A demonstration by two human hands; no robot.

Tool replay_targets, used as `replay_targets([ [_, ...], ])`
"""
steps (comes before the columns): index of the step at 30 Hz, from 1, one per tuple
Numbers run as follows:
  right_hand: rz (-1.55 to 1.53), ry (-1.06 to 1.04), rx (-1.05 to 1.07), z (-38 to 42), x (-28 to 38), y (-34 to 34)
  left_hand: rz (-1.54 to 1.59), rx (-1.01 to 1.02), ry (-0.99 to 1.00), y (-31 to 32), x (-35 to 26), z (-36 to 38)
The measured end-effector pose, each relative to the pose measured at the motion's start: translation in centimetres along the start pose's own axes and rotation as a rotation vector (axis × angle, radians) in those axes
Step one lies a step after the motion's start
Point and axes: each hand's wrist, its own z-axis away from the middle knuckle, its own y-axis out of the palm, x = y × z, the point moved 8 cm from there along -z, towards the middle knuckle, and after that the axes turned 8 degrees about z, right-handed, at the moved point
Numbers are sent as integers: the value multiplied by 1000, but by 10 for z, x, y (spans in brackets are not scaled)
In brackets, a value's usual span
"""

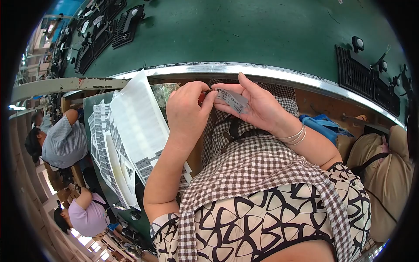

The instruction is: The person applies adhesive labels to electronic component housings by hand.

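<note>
A small silver-grey printed label (233,100) lies across the fingers and palm of my right hand (262,109). That hand is open, palm up, with its fingers stretched to the left and its thumb apart. My left hand (187,107) is closed, thumb and fingers pinched together at the label's left end. Exactly where the fingertips grip is partly hidden. Left of my forearm lie sheets of printed labels (102,135), overlapping one another. On top rests a large whitish backing sheet (135,115), with a few printed labels at its lower end.
Beyond my hands runs the green worktable (244,39) with a metal edge (218,68). Black finned fixtures (355,72) stand at right, and more black fixtures (126,28) at far left. A painted metal bar (87,85) crosses at left. Other people sit at left and right.
</note>
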Motion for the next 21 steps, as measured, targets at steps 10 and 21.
replay_targets([
  [10,136,-25,-9,11,15,-4,212,-10,-192,0,18,-2],
  [21,2227,-510,-1708,200,211,-173,325,-109,-132,-24,33,-24],
])
